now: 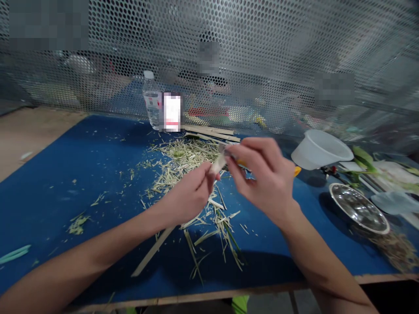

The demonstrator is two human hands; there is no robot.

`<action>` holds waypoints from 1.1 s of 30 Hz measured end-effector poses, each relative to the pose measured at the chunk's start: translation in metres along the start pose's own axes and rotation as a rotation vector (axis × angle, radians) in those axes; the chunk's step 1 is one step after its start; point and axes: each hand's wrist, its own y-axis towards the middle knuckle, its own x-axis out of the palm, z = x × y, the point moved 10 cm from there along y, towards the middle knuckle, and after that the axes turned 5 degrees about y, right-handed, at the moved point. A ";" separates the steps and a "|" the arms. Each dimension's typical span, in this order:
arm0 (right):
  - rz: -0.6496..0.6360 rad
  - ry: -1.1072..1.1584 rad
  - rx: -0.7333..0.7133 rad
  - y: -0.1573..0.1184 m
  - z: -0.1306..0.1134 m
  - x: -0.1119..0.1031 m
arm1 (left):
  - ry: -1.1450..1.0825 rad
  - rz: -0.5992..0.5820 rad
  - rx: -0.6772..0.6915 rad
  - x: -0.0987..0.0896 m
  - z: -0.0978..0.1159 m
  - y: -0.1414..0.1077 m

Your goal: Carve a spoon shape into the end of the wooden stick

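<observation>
My left hand [193,192] is closed around a pale strip [153,250]; its lower end sticks out below the hand toward the table's front edge, and its whitish upper end shows above my fingers. My right hand [265,179] is closed just right of that upper end, gripping a tool with a yellow handle [297,171]. The tool's blade is blurred and mostly hidden by my fingers. Beneath and behind both hands lies a pile of pale green shavings [173,163] on the blue table [108,174].
A water bottle [152,104] and a lit phone [172,111] stand by the perforated metal screen [114,78]. Pale strips [212,130] lie behind the pile. At right are a white tub [321,150], a metal bowl [358,208] and brown fibres [396,250].
</observation>
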 end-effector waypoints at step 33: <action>-0.149 0.450 0.388 -0.017 0.028 0.032 | 0.029 0.078 0.034 -0.012 0.023 -0.007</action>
